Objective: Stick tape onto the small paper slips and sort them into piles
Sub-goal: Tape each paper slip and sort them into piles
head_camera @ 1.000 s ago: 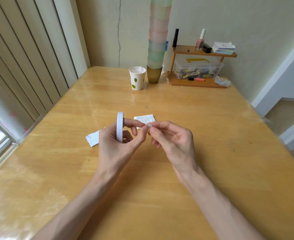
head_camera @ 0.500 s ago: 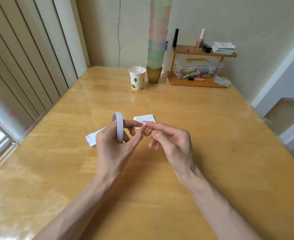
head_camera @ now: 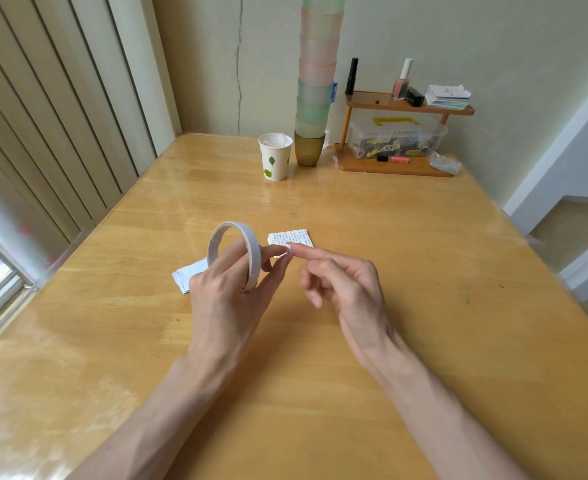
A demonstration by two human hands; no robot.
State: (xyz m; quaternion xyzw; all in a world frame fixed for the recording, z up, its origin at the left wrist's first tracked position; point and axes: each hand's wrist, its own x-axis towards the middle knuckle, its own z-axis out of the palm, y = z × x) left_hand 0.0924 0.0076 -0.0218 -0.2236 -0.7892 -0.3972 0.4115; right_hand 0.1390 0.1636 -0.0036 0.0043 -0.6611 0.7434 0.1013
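Tape roll (head_camera: pixel 234 254) has tilted open-side up in your left hand (head_camera: pixel 230 299), whose fingers grip it, while your right hand (head_camera: pixel 346 289) has drawn a torn tape bit (head_camera: pixel 285 251) clear, pinched, just before the printed slip (head_camera: pixel 290 239) on the bench (head_camera: pixel 424 271), so sticking comes next.

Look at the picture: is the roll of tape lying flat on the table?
No. The roll of tape is held up off the table in the left hand, standing on edge.
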